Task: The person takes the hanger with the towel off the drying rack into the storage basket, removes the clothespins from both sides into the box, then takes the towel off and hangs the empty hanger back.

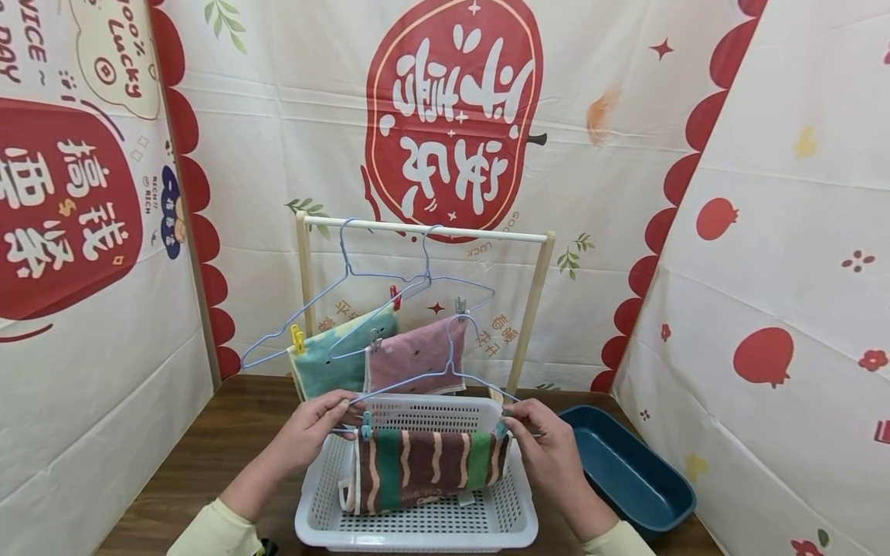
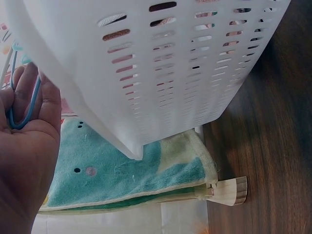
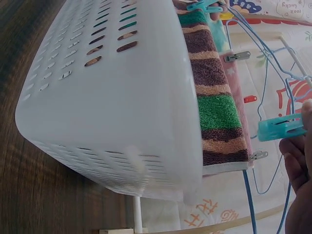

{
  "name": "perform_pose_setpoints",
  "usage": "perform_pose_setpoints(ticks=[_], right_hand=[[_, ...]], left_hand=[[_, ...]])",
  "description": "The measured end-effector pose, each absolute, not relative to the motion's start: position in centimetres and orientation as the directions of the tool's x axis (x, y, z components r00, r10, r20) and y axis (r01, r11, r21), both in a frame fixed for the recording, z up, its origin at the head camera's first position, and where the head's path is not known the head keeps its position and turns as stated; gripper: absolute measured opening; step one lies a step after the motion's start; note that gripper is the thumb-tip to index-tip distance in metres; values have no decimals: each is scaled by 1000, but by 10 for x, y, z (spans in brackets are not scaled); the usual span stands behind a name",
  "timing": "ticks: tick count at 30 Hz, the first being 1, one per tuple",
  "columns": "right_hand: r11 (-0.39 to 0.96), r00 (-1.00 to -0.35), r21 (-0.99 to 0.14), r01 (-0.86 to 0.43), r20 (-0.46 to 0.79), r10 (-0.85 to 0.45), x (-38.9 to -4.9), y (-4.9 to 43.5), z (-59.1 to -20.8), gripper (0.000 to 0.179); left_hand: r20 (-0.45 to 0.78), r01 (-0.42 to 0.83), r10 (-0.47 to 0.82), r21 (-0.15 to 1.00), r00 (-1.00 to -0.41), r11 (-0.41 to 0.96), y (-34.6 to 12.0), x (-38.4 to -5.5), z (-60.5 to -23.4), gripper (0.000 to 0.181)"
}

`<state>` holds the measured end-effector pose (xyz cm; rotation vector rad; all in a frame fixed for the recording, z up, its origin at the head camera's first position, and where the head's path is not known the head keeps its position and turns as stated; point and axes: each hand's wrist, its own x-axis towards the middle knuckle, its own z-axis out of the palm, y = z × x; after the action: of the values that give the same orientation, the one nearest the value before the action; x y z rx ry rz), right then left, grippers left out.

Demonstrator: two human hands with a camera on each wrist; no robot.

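A brown striped towel (image 1: 434, 467) with green bands hangs over the lower bar of a blue wire hanger (image 1: 452, 372), above a white basket (image 1: 313, 521). My left hand (image 1: 316, 428) grips the hanger's left end; its fingers curl round the wire loop in the left wrist view. Close by, a teal clothespin (image 1: 366, 426) clips the towel's left side. My right hand (image 1: 549, 455) pinches another teal clothespin (image 3: 280, 127) near the towel's right corner. In the right wrist view this clothespin looks apart from the towel.
Behind the basket stands a wooden rack with a white rod (image 1: 487, 233). Two blue hangers hang there, carrying a teal towel (image 1: 334, 359) and a pink towel (image 1: 417, 355) held by clothespins. A dark blue tub (image 1: 629, 471) stands right of the basket on the wooden table (image 1: 229, 425).
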<state>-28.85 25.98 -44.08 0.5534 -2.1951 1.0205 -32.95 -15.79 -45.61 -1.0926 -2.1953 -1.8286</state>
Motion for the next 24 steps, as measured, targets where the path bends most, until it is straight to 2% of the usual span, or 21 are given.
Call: perform_pose_setpoints(ticks=[6,13,24], right_hand=[[594,-691,-524,-611,719,-76,-286,260,-441,27],[596,-734,-578,-557,679,-27,-283,258,-438,31],[627,-707,-534,-568,706,-39,-280,265,-430,42]], left_hand=[[477,555,461,831,-748,42,-158,-328,-455,35],[472,549,462,835,-751,41,-158,-328,-455,35],[471,548,458,836,-754,43,-160,-328,-455,34]])
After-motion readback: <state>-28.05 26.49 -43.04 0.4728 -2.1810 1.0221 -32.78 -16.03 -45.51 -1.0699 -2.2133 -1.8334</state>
